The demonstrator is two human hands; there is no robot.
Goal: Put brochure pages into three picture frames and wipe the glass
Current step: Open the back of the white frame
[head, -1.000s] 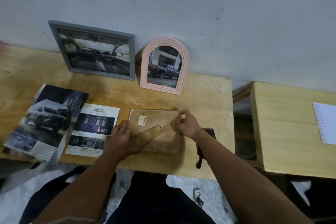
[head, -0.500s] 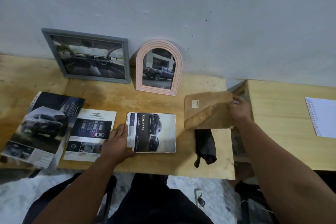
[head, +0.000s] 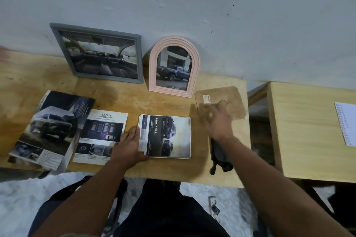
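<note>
The wooden table (head: 173, 171) ran along the pale wall (head: 192, 5), and everything else sat in relation to the white frame (head: 180, 136) lying flat near its front edge. That frame held a brochure page headed "DOUBLE CAB", face up. Behind it and to the left, a grey frame (head: 139, 59) with a picture of a car interior leaned on the wall; directly behind it stood a pink arched frame (head: 193, 52) showing a pickup truck. Far left of the white frame lay an open brochure (head: 50, 129), and between the two, a loose page (head: 102, 136) headed "SAFETY". To the right and slightly behind lay a brown backing board (head: 231, 98) — flat on the table, a small label on it. Just right of the white frame, at the table edge, lay a dark cloth (head: 219, 158).

The left hand (head: 129, 146) lay flat with fingers straight, pressing the white frame's left edge. The right hand (head: 217, 121) hung over the near corner of the backing board — too blurred to tell whether it gripped anything.
</note>
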